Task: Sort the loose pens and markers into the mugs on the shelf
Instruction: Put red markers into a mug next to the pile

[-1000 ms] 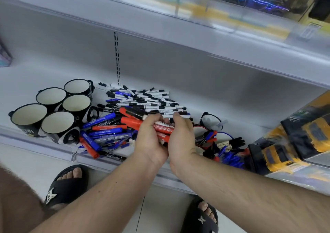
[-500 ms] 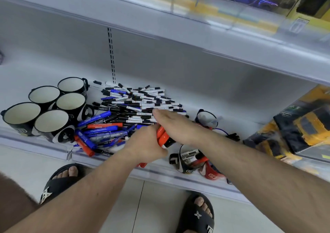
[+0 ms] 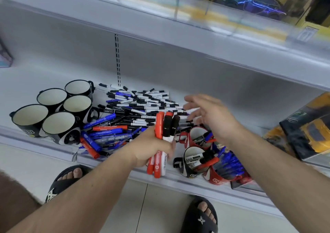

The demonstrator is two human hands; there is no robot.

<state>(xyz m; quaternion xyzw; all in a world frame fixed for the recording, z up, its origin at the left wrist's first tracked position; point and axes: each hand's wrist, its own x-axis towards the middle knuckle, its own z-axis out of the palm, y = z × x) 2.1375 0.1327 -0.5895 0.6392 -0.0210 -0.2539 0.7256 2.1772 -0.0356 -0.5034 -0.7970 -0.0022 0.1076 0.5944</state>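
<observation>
Tiled floor lying under our sandalled feet, white shelf edge just beyond. Our left hand clenching bundle of markers upright, red and black caps up. Mugs with pens sitting beside it, right. Our right hand hovering farther back, blurred, fingers spread, grasping nothing. Loose pile lying behind; empty black mugs standing far left.
</observation>
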